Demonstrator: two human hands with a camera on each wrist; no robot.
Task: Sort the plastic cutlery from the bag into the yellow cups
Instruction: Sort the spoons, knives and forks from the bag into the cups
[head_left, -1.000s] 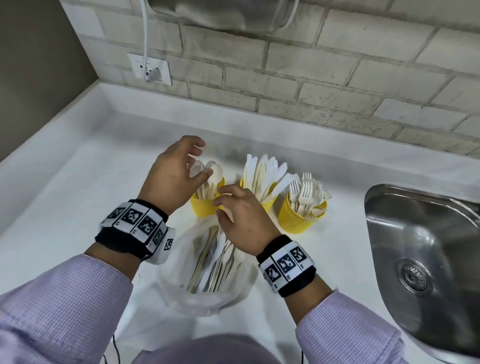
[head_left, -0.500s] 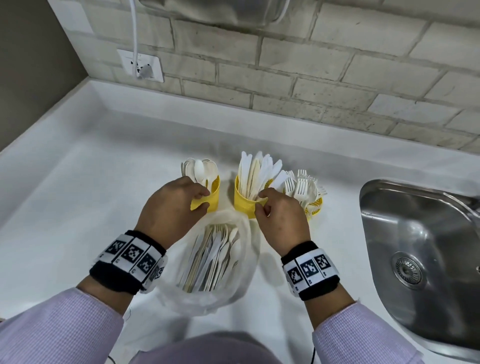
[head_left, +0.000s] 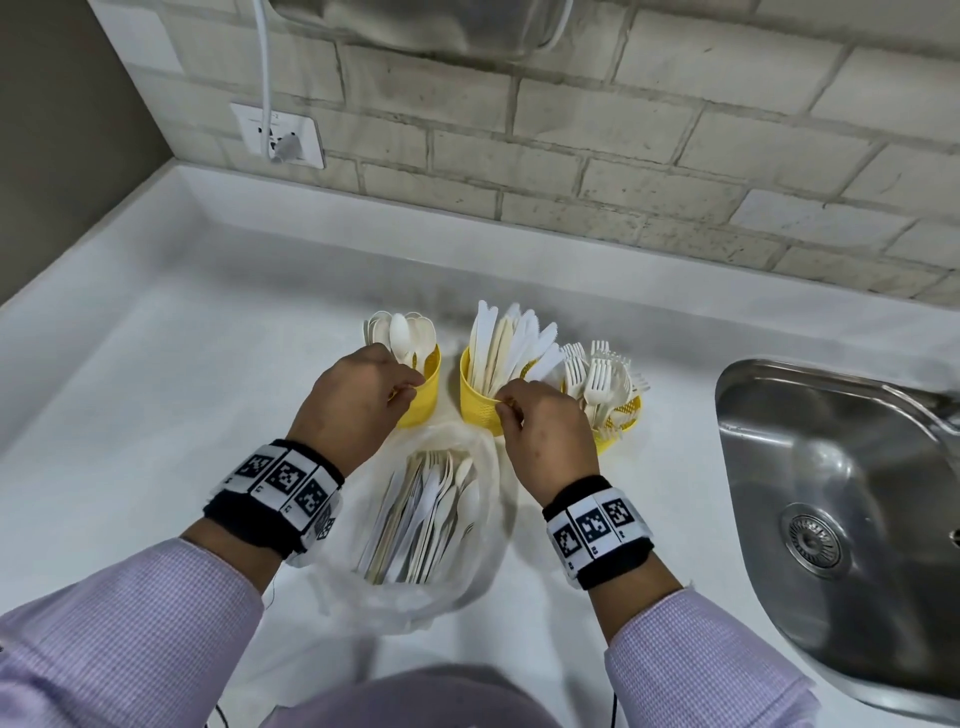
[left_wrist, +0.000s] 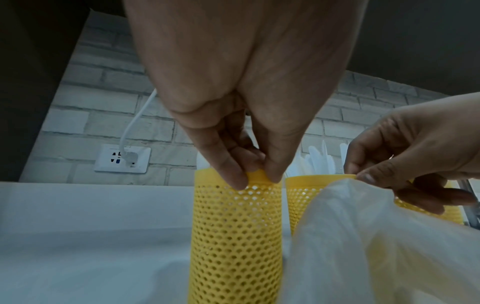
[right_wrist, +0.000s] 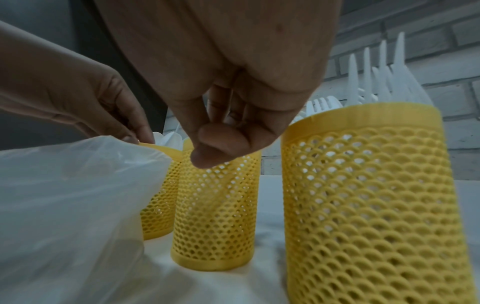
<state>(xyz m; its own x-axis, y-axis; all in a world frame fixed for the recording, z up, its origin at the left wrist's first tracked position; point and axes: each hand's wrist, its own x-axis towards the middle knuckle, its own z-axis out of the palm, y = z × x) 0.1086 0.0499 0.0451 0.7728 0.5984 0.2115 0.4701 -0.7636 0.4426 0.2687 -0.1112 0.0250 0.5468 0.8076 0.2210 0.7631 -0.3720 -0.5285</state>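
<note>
At the bag's mouth, left hand (left_wrist: 233, 115) fingers (left_wrist: 228, 174) pinch thin film against the spoon cup (head_left: 420, 395) rim; right hand (head_left: 545, 431) fingers (right_wrist: 207, 152) are curled, apparently pinching the opposite edge of the bag (head_left: 467, 571) beside the knife cup (head_left: 480, 405). Cutlery (head_left: 421, 514) lies inside the bag on the desk (head_left: 156, 415); it looks light, stiff and slippery, best taken by the handles. Wrist views reveal the cups' perforated walls; only the head view shows the bag's contents and the fork cup (head_left: 621, 415).
</note>
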